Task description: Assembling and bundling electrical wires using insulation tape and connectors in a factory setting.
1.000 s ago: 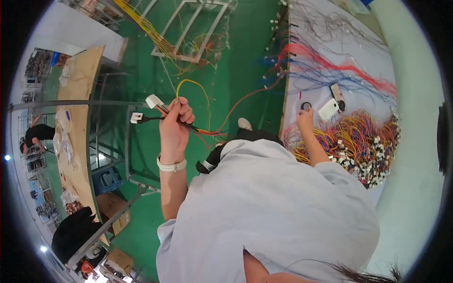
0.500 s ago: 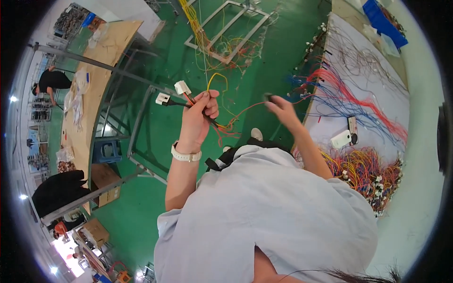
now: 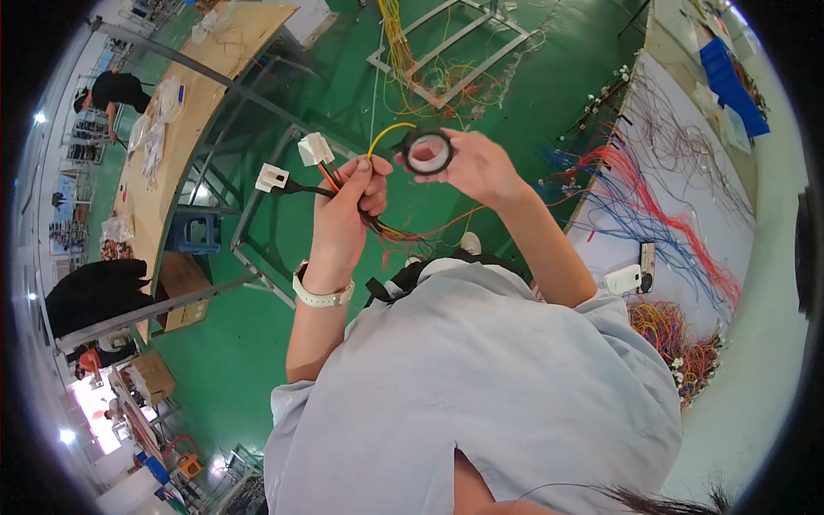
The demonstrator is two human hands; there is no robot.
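My left hand [image 3: 350, 199] is closed round a bundle of wires [image 3: 386, 228] in black, orange, yellow and red. Two white connectors stick out past its fingers: one upper connector [image 3: 315, 149] on coloured wires and one lower connector [image 3: 272, 178] on a black lead. In my right hand [image 3: 481, 167] is a roll of black tape [image 3: 428, 153], held by its edge with the ring facing me. A yellow wire [image 3: 390, 130] arches from the left hand up to the roll. Wire tails hang below the left hand, above my lap.
To the right, a white-topped table [image 3: 622, 249] bears red and blue wires [image 3: 635, 189], a tangled wire pile [image 3: 674, 343] and a white device [image 3: 623, 279]. A metal frame [image 3: 506, 47] with yellow wires lies ahead. At left stand a long wooden table [image 3: 184, 129] and metal bars; a person [image 3: 120, 90] works beyond.
My right hand has come left and up with the tape roll, now close to the left hand and turned ring-on. The left hand keeps its hold on the wires.
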